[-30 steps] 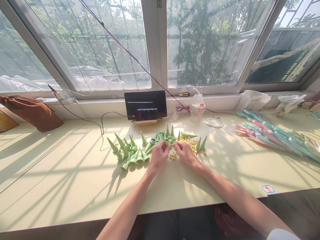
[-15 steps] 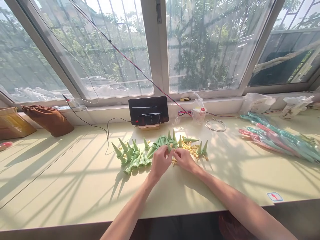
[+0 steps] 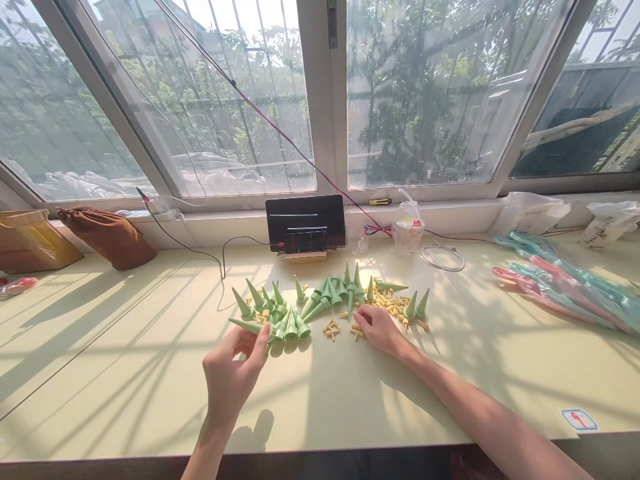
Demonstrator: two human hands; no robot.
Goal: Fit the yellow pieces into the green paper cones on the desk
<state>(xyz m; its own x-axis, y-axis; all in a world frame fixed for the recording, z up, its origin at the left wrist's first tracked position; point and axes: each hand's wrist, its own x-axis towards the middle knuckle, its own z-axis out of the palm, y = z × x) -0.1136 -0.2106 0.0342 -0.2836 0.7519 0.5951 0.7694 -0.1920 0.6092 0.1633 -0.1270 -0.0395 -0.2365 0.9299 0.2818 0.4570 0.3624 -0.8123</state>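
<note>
At the left end of the pile, my left hand (image 3: 235, 367) pinches the wide end of a green cone (image 3: 244, 325) between thumb and fingers; its tip points left. My right hand (image 3: 381, 328) is closed, fingertips down beside small yellow pegs (image 3: 357, 331); what it grips, if anything, is hidden. Just left of those fingertips a slim green cone (image 3: 351, 303) points toward me. Several green cones (image 3: 291, 327) lie in front of my left hand, and others stand upright behind. More yellow pegs (image 3: 331, 329) form a small heap between my hands.
A dark tablet (image 3: 306, 220) on a stand is behind the pile, with a plastic cup (image 3: 409, 230) and a coiled cable (image 3: 443, 258) to its right. Bagged pink and teal items (image 3: 570, 280) lie far right; a brown pouch (image 3: 107, 237) sits at left.
My left hand has moved left and toward me, away from my right hand, and now holds a green cone. My right hand stays near the yellow pegs. The view has shifted slightly.
</note>
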